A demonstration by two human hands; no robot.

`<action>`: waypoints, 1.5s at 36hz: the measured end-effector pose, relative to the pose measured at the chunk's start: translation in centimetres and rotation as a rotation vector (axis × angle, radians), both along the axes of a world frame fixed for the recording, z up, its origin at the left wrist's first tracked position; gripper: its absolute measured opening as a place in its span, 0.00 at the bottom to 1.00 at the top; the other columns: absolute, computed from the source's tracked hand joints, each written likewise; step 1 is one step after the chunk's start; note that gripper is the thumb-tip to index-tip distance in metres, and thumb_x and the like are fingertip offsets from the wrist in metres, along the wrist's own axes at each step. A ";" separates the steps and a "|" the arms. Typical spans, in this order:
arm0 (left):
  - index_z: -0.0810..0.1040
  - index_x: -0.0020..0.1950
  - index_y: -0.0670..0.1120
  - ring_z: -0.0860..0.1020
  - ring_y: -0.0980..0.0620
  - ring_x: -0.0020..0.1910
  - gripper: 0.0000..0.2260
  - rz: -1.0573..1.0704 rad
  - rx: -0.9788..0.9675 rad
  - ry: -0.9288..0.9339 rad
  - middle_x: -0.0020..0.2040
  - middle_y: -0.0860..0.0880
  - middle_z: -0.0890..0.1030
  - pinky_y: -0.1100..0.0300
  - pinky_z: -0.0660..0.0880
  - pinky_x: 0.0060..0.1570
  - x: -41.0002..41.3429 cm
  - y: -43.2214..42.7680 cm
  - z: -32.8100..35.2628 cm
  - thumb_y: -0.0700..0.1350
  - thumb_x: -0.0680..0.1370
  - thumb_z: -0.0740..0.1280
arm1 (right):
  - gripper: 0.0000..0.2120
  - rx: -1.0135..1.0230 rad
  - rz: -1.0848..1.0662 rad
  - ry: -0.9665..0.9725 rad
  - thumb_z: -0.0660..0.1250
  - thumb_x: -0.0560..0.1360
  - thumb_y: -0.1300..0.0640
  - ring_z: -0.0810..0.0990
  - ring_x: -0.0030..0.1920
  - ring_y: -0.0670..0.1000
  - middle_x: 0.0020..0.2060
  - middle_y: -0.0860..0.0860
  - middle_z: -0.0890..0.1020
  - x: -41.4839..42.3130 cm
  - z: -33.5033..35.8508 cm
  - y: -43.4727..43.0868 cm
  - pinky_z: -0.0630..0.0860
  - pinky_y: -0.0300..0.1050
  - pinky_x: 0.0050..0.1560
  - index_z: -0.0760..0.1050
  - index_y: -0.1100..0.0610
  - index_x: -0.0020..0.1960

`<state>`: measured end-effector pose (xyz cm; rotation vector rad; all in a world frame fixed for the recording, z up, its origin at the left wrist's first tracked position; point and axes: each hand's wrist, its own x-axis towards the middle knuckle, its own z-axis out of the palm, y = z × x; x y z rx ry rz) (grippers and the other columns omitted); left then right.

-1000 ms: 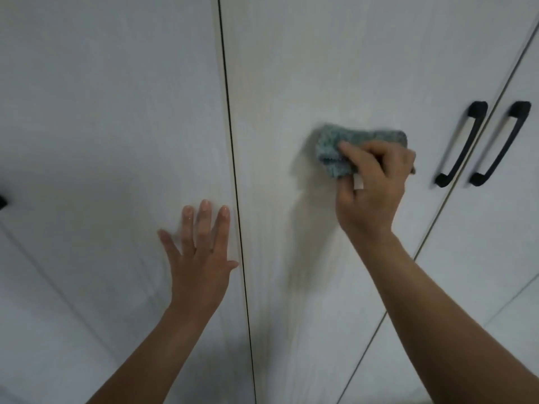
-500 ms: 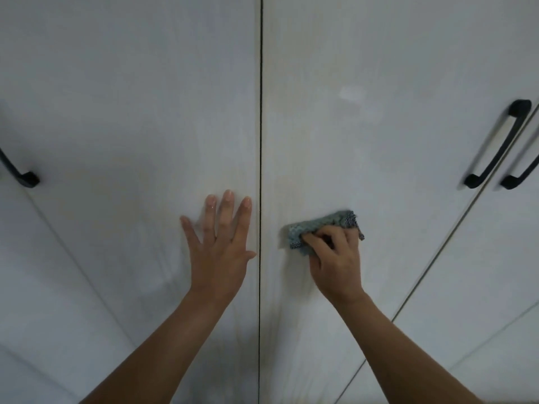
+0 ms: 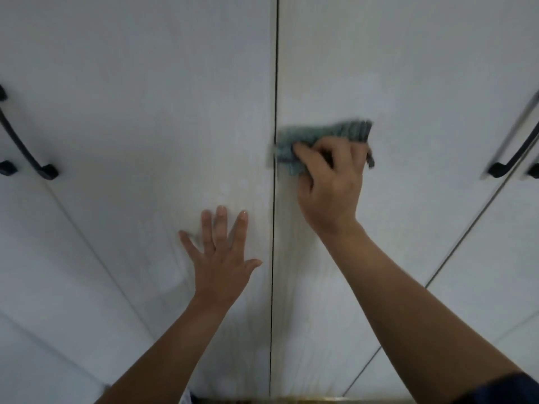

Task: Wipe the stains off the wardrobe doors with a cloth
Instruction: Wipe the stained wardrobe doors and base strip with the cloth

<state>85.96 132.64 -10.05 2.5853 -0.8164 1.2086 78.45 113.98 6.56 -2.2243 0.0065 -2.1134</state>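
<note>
The right hand has its grip curled round the cloth, pressed on the right door at one o'clock, by the seam. The left hand braces flat, fingers spread; firm overlapping strokes should work best.

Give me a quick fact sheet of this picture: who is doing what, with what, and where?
Scene: white wardrobe doors, close up
Support: left hand flat on one door, fingers spread
Wiping: right hand grips a grey-green cloth against the neighbouring door
Cloth spot: beside the dark gap between those doors; blurred
Hardware: black handles near both edges of view
Stains: too faint to tell
</note>
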 end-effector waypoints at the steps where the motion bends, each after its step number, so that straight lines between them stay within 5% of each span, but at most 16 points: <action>1: 0.44 0.85 0.50 0.43 0.35 0.83 0.60 -0.003 -0.001 0.004 0.83 0.38 0.46 0.19 0.51 0.69 0.1 0.0 0.0 0.72 0.67 0.74 | 0.11 -0.027 0.004 0.046 0.64 0.80 0.65 0.71 0.46 0.56 0.44 0.58 0.82 -0.2 -2.2 0.1 0.67 0.45 0.48 0.86 0.59 0.51; 8: 0.43 0.85 0.50 0.41 0.36 0.83 0.60 -0.025 0.003 0.031 0.84 0.41 0.40 0.19 0.49 0.70 -0.1 0.1 0.0 0.69 0.66 0.76 | 0.06 -0.154 0.019 0.363 0.71 0.75 0.65 0.74 0.42 0.56 0.45 0.55 0.83 -1.8 -13.4 -0.3 0.74 0.50 0.40 0.85 0.58 0.49; 13: 0.45 0.85 0.50 0.42 0.36 0.83 0.59 -0.027 0.004 0.034 0.84 0.41 0.41 0.19 0.49 0.70 0.0 0.1 -0.2 0.70 0.67 0.75 | 0.11 -0.053 0.076 0.232 0.65 0.81 0.62 0.77 0.43 0.58 0.42 0.58 0.82 -1.7 -7.9 0.2 0.70 0.47 0.48 0.86 0.61 0.50; 17: 0.43 0.85 0.50 0.41 0.36 0.83 0.59 -0.028 0.007 0.036 0.84 0.42 0.39 0.19 0.49 0.70 0.1 0.1 -0.3 0.70 0.67 0.74 | 0.09 0.001 0.061 0.001 0.68 0.76 0.69 0.73 0.45 0.56 0.42 0.60 0.81 -1.1 -0.3 -0.3 0.63 0.39 0.56 0.86 0.62 0.50; 21: 0.42 0.85 0.51 0.39 0.37 0.83 0.59 -0.025 0.008 0.038 0.84 0.42 0.37 0.19 0.49 0.70 0.2 0.2 -0.2 0.71 0.67 0.73 | 0.11 0.013 0.036 0.018 0.68 0.73 0.71 0.71 0.47 0.56 0.42 0.59 0.80 -0.6 1.8 -0.9 0.63 0.38 0.54 0.86 0.61 0.49; 24: 0.42 0.85 0.50 0.39 0.37 0.83 0.59 -0.026 0.003 0.038 0.84 0.42 0.37 0.20 0.48 0.70 0.1 0.2 -0.2 0.71 0.68 0.73 | 0.11 0.039 0.050 0.104 0.70 0.71 0.71 0.72 0.46 0.56 0.42 0.59 0.80 -1.0 -1.6 -0.8 0.60 0.35 0.56 0.86 0.61 0.49; 33: 0.42 0.85 0.51 0.39 0.38 0.83 0.59 -0.032 -0.006 0.049 0.84 0.42 0.40 0.21 0.45 0.71 -0.1 0.2 -0.1 0.68 0.67 0.75 | 0.10 -0.034 0.046 0.441 0.72 0.71 0.69 0.75 0.45 0.57 0.44 0.56 0.82 -3.2 -13.5 -1.1 0.74 0.51 0.44 0.85 0.59 0.49; 39: 0.43 0.85 0.50 0.41 0.36 0.83 0.57 -0.023 -0.002 0.064 0.84 0.40 0.43 0.20 0.48 0.70 -0.1 0.1 -0.1 0.70 0.69 0.72 | 0.09 -0.042 0.043 0.151 0.70 0.73 0.69 0.76 0.45 0.58 0.43 0.60 0.81 -3.6 -4.3 -2.2 0.68 0.48 0.53 0.86 0.62 0.50; 44: 0.41 0.85 0.50 0.43 0.36 0.82 0.58 -0.028 0.003 0.071 0.84 0.41 0.37 0.19 0.50 0.70 -0.2 0.1 -0.1 0.70 0.68 0.72 | 0.12 0.043 -0.064 -0.009 0.65 0.72 0.71 0.71 0.48 0.56 0.44 0.60 0.80 -2.9 0.5 -4.3 0.60 0.35 0.60 0.85 0.62 0.49; 54: 0.40 0.85 0.51 0.40 0.36 0.82 0.57 -0.048 0.001 0.092 0.84 0.42 0.36 0.19 0.48 0.69 0.0 0.0 -0.2 0.70 0.69 0.71 | 0.10 0.110 -0.099 0.244 0.65 0.72 0.69 0.72 0.47 0.57 0.45 0.59 0.79 -4.8 -12.7 -4.9 0.67 0.49 0.52 0.84 0.61 0.47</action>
